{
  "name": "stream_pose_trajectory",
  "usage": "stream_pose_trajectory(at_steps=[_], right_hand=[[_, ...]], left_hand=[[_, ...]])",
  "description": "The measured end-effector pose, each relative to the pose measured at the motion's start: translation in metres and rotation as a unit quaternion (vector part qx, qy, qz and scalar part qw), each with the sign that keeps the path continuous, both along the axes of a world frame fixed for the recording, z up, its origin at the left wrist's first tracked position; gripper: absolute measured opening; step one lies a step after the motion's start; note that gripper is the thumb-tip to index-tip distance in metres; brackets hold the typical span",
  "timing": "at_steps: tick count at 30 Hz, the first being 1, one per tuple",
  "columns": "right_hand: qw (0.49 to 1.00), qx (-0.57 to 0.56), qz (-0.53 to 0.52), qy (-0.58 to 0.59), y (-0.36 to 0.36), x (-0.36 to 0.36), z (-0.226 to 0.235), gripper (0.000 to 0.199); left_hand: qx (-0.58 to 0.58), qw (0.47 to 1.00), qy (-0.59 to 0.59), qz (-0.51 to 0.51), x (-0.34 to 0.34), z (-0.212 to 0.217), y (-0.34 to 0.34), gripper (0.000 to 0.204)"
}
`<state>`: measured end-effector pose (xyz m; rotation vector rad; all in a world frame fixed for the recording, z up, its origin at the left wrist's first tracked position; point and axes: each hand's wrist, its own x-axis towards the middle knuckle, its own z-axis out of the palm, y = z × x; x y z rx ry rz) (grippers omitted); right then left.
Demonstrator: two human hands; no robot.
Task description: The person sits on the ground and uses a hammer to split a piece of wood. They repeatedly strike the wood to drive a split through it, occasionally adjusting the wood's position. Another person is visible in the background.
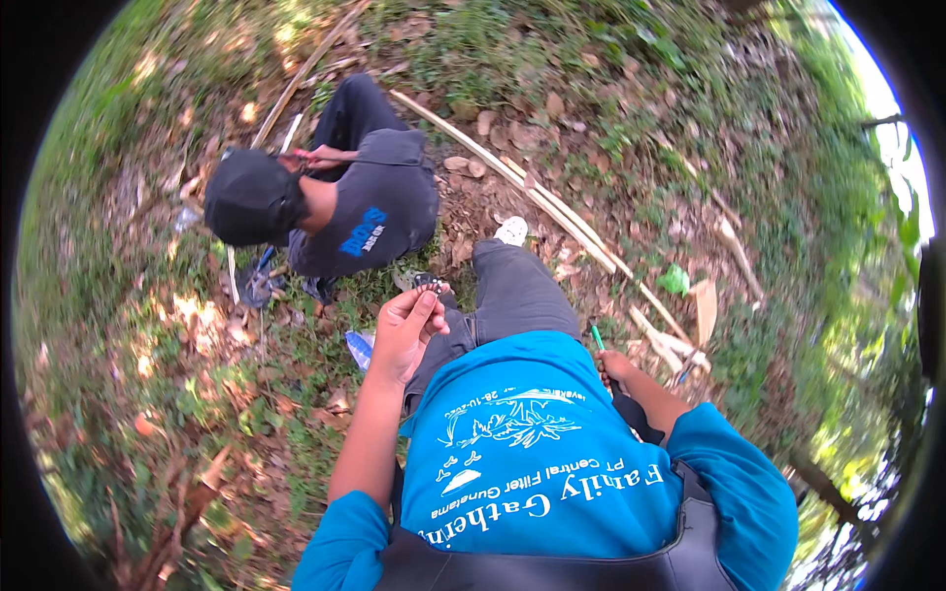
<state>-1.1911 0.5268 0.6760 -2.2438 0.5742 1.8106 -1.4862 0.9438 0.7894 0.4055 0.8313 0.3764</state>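
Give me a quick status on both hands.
Left hand raised, pinching a small dark object. Right hand low by the hip, gripping a green-handled tool. Another person crouches ahead, apart.

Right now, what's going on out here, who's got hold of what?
The person wearing the camera sits on leaf-littered ground. Their left hand is raised, pinching a small dark object at the fingertips; what it is cannot be told. Their right hand grips a green-handled tool beside the thigh. In front, another person in a black cap crouches, working on a thin stick. Split bamboo strips lie on the ground.
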Motion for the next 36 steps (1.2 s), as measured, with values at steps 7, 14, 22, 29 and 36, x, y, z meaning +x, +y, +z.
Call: stream_pose_trajectory(at_steps=[7, 14, 22, 29, 36], right_hand=[[0.978, -0.018, -0.205, -0.015, -0.155, -0.079, -0.036, 0.036], [0.980, 0.015, -0.195, -0.023, -0.245, -0.085, -0.085, 0.044], [0.777, 0.062, -0.610, -0.145, -0.229, -0.053, -0.029, 0.021], [0.791, 0.045, -0.607, -0.053, -0.216, -0.018, -0.022, 0.023], [0.829, 0.061, -0.555, -0.015, -0.237, 0.070, -0.023, 0.025]], left_hand=[[-0.015, 0.974, 0.073, -0.213, 0.093, -0.002, -0.051, 0.027], [-0.016, 0.935, 0.066, -0.347, 0.276, -0.026, -0.138, 0.026], [0.021, 0.818, 0.004, -0.575, 0.467, -0.016, -0.248, 0.024], [0.062, 0.767, -0.008, -0.638, 0.591, -0.011, -0.287, 0.027], [0.076, 0.756, -0.015, -0.650, 0.758, -0.050, -0.354, 0.022]])
